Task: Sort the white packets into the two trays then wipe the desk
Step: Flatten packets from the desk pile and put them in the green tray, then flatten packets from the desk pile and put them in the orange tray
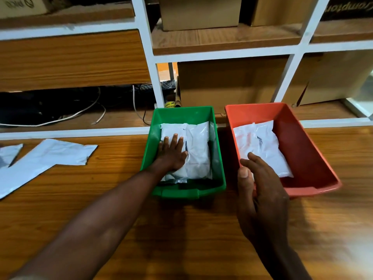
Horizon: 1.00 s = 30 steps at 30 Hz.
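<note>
A: Desk (pixel 101 199) first — wood-grain top, fills the lower frame. Behind it, shelving unit (pixel 145 47), white frame w/ brown boards, cardboard boxes (pixel 201 13) on upper and lower levels, cables (pixel 70 116) and a keyboard (pixel 159 85) in the low bay at left.

B: Trays?

A: Two, side by side at the desk's far edge, close but apart. Green tray (pixel 181 194) at left, red tray (pixel 314 158) at right, angled a bit.

B: Packets, by location?

A: Green tray: white packets (pixel 198 150), at least two, overlapping, more edges showing underneath; exact count can't tell. Red tray: one white packet (pixel 260 144), lying against the tray's left wall, right half of the floor bare. On desk, far left: large flat packet (pixel 48 156), and a second one (pixel 8 154) cut by the frame edge, both outside the trays.

B: Hands?

A: Left hand (pixel 171 154), inside green tray, palm down flat on the left packet, fingers spread, not gripping. Right hand (pixel 260 190), at near-left corner of red tray, thumb on the rim outside, fingers loosely together, tips on the packet's near end. Whether it pinches the packet or just rests — can't tell.
</note>
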Each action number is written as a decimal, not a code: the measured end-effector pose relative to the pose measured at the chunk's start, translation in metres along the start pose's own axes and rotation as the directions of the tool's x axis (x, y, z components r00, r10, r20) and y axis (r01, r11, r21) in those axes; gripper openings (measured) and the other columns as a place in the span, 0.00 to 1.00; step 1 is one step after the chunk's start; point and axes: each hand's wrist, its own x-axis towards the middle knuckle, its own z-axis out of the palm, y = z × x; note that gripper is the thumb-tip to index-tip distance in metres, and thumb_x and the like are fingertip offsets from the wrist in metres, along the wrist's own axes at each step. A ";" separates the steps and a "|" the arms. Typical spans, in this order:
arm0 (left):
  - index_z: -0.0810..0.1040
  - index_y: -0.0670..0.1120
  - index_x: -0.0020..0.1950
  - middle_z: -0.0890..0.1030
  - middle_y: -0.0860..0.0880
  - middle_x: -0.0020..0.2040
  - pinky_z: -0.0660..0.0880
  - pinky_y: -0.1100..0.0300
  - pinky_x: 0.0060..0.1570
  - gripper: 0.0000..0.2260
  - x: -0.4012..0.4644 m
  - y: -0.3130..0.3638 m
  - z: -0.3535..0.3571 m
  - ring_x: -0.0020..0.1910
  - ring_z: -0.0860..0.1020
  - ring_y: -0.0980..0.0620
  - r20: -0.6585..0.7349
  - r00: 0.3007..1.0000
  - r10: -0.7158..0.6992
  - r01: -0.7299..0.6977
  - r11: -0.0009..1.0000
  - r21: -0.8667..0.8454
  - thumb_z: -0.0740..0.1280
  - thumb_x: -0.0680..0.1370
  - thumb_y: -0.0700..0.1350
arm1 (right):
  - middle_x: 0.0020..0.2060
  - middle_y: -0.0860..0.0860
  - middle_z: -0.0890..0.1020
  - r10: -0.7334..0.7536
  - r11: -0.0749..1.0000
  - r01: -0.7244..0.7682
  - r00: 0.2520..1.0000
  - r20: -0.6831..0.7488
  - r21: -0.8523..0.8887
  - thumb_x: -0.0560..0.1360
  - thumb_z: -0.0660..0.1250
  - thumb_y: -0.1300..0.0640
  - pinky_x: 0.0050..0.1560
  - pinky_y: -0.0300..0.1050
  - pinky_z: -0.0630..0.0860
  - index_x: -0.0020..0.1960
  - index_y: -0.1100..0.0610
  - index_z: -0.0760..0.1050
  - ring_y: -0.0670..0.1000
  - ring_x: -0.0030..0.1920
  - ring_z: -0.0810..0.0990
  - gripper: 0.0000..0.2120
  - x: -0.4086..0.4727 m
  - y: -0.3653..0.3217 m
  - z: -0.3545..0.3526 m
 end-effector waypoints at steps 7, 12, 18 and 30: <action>0.47 0.49 0.81 0.44 0.47 0.82 0.52 0.38 0.74 0.29 -0.013 0.002 -0.013 0.79 0.47 0.40 -0.119 0.992 0.034 -0.028 0.998 0.051 0.49 0.83 0.59 | 0.61 0.55 0.81 -0.015 1.000 0.015 1.000 0.020 -0.002 0.82 0.55 0.46 0.65 0.26 0.61 0.62 0.59 0.80 0.49 0.64 0.75 0.22 0.000 0.004 -0.001; 0.46 0.50 0.81 0.46 0.48 0.82 0.53 0.38 0.75 0.29 -0.049 0.017 -0.036 0.80 0.48 0.40 -0.245 0.967 0.066 -0.066 0.998 0.011 0.48 0.84 0.59 | 0.62 0.55 0.81 -0.042 0.999 0.041 0.998 0.056 0.029 0.82 0.55 0.45 0.66 0.40 0.68 0.62 0.60 0.79 0.53 0.66 0.77 0.23 -0.003 0.008 0.004; 0.44 0.54 0.81 0.46 0.50 0.82 0.46 0.44 0.77 0.28 -0.131 0.029 -0.058 0.80 0.45 0.45 -0.438 0.899 0.027 -0.097 0.986 -0.138 0.48 0.83 0.60 | 0.66 0.57 0.79 -0.082 0.996 0.078 0.988 0.132 0.032 0.83 0.55 0.46 0.68 0.39 0.66 0.66 0.60 0.77 0.54 0.69 0.75 0.23 -0.006 0.005 0.022; 0.71 0.43 0.73 0.74 0.45 0.71 0.70 0.52 0.69 0.22 -0.341 -0.083 -0.014 0.72 0.70 0.49 -0.651 0.704 -0.282 -0.019 0.910 -0.414 0.56 0.83 0.52 | 0.58 0.59 0.83 -0.360 0.924 0.334 0.924 0.129 0.187 0.82 0.61 0.49 0.62 0.49 0.75 0.63 0.64 0.78 0.58 0.60 0.81 0.20 -0.107 -0.097 0.121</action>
